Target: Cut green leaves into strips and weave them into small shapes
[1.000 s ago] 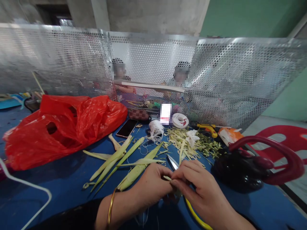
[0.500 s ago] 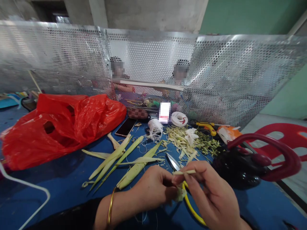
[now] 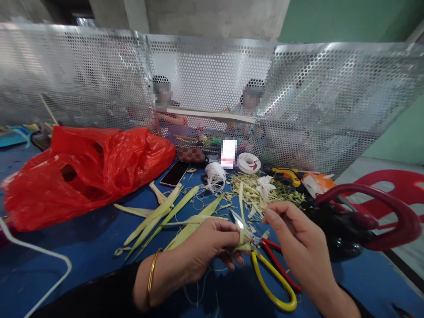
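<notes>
My left hand point(image 3: 212, 243), with a gold bangle at its wrist, pinches a folded pale-green corn husk strip point(image 3: 244, 240); one narrow end points up and away. My right hand point(image 3: 298, 243) is raised to the right, apart from the strip. Its thumb and fingertips are pressed together near the pile of clippings; I cannot make out what is between them. Between the hands lie scissors point(image 3: 273, 282) with one yellow and one red handle, blades partly behind the husk. Several longer corn husks point(image 3: 152, 216) lie left of my left hand.
A pile of green clippings point(image 3: 285, 196), white thread point(image 3: 216, 176), a ribbon spool point(image 3: 249, 163) and a phone point(image 3: 175, 173) lie beyond. A red plastic bag point(image 3: 112, 176) fills the left. A dark kettle point(image 3: 338, 225) stands right. Two people sit behind the perforated metal screen point(image 3: 212, 70).
My right hand has let go of the husk strip and moved up and right. The scissors show more fully now. My left hand keeps the husk, turned so an end points upward.
</notes>
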A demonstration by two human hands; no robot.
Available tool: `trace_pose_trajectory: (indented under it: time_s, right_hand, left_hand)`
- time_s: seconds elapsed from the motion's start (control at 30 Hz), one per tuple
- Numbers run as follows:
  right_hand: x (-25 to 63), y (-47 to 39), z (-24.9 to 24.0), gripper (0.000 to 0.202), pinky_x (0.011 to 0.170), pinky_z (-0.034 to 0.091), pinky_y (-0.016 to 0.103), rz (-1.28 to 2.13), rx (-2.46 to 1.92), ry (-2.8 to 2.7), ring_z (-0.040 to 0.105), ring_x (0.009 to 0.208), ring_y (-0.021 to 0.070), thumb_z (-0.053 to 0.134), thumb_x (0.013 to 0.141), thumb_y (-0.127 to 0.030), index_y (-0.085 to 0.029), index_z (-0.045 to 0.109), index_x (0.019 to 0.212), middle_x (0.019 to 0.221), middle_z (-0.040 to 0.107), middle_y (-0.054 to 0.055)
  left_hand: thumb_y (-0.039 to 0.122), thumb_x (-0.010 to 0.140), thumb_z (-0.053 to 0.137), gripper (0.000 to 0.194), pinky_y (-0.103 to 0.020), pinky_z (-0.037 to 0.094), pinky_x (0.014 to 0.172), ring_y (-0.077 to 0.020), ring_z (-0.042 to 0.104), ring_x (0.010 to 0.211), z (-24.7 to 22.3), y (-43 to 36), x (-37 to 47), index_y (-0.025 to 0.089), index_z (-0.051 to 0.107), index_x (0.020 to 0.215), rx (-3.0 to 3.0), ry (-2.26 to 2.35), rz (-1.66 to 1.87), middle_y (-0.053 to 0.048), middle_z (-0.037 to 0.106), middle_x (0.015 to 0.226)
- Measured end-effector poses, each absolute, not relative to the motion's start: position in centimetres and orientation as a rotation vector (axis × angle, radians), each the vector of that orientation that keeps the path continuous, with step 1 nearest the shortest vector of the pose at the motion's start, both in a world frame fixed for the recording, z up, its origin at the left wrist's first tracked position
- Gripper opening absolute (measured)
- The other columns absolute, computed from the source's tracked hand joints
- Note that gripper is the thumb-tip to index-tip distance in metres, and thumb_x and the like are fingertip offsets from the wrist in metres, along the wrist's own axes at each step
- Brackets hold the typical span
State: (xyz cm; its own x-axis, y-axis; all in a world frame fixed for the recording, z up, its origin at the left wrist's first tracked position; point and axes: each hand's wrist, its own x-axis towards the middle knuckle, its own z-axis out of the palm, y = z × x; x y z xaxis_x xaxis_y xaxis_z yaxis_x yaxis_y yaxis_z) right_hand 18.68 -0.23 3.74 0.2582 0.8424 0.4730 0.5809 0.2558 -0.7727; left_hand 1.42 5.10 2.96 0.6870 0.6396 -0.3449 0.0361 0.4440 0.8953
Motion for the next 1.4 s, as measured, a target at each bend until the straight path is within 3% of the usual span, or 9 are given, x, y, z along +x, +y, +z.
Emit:
trace_pose_trajectory:
  time_s: [0.1,0.2,0.3,0.47,0.7,1.0,1.13,1.23,1.4]
  right_hand:
    - [18.4,0.4,3.7,0.031,0.058,0.045,0.026,0.774,-1.443,-1.399,0.055,0.064,0.0151,0.056,0.088,-0.043,-0.019,0.059,0.069,0.065,0.058,0.000]
    - [17.8,0.6,3.2,0.028,0.057,0.046,0.027,1.247,-1.273,-1.227,0.055,0.057,0.0138,0.062,0.083,-0.043,-0.018,0.059,0.071,0.062,0.057,-0.002]
    - [17.4,0.4,2.7,0.026,0.052,0.045,0.026,1.397,-1.187,-1.028,0.053,0.052,0.0122,0.071,0.077,-0.041,-0.019,0.058,0.073,0.060,0.057,-0.003]
    - [17.5,0.4,2.5,0.027,0.050,0.044,0.025,1.355,-1.181,-0.954,0.053,0.050,0.0115,0.074,0.075,-0.041,-0.019,0.058,0.074,0.060,0.056,-0.004]
    - [17.3,0.4,2.4,0.030,0.046,0.039,0.022,1.333,-1.179,-1.006,0.049,0.047,0.0089,0.074,0.074,-0.043,-0.018,0.057,0.072,0.059,0.054,-0.005]
    - [17.1,0.6,2.2,0.029,0.052,0.044,0.026,1.178,-1.276,-1.093,0.052,0.052,0.0121,0.065,0.081,-0.046,-0.019,0.058,0.075,0.062,0.056,-0.002]
    - [17.7,0.4,2.7,0.019,0.066,0.047,0.029,0.598,-1.386,-1.267,0.059,0.070,0.0177,0.064,0.083,-0.039,-0.019,0.062,0.084,0.076,0.063,0.002]
    - [17.6,-0.3,2.9,0.017,0.064,0.044,0.028,0.247,-1.323,-1.504,0.056,0.067,0.0168,0.058,0.088,-0.028,-0.021,0.060,0.073,0.070,0.059,0.001]
    - [16.4,-1.2,2.4,0.017,0.059,0.045,0.027,0.398,-1.310,-1.766,0.057,0.064,0.0161,0.056,0.090,-0.026,-0.020,0.067,0.077,0.069,0.060,0.001]
  left_hand:
    - [0.026,0.064,0.067,0.016,-0.019,0.042,0.047,-0.0095,0.057,0.052,2.9,5.1,1.4,0.013,0.070,0.074,1.048,0.752,0.458,-0.001,0.063,0.065]
    - [0.025,0.065,0.065,0.013,-0.019,0.042,0.046,-0.0099,0.057,0.053,2.8,5.0,1.4,0.012,0.068,0.068,1.096,0.715,0.421,-0.002,0.062,0.064]
    - [0.026,0.065,0.065,0.015,-0.019,0.042,0.046,-0.0101,0.058,0.053,2.7,5.1,1.5,0.012,0.068,0.068,1.087,0.693,0.363,-0.003,0.063,0.066]
    - [0.030,0.063,0.062,0.026,-0.022,0.045,0.048,-0.0129,0.060,0.056,2.5,5.4,1.6,0.010,0.070,0.076,1.006,0.629,0.370,-0.007,0.066,0.072]
    - [0.057,0.076,0.057,0.048,-0.021,0.040,0.046,-0.0129,0.060,0.054,2.5,5.2,1.4,0.010,0.067,0.080,1.050,0.649,0.339,-0.011,0.070,0.075]
    - [0.044,0.075,0.066,0.032,-0.019,0.034,0.043,-0.0096,0.057,0.051,2.5,5.1,1.4,0.012,0.068,0.078,1.051,0.715,0.317,-0.004,0.066,0.064]
    - [0.044,0.075,0.066,0.033,-0.017,0.030,0.041,-0.0097,0.059,0.055,2.8,5.4,1.3,0.011,0.066,0.079,0.984,0.729,0.464,-0.005,0.066,0.066]
    - [0.044,0.076,0.067,0.035,-0.017,0.032,0.042,-0.0120,0.063,0.064,3.0,5.8,1.0,0.011,0.068,0.087,0.940,0.677,0.585,-0.007,0.068,0.075]
    - [0.044,0.073,0.070,0.035,-0.017,0.037,0.045,-0.0099,0.057,0.063,3.6,6.0,0.7,0.010,0.069,0.085,0.844,0.621,0.708,-0.006,0.066,0.081]
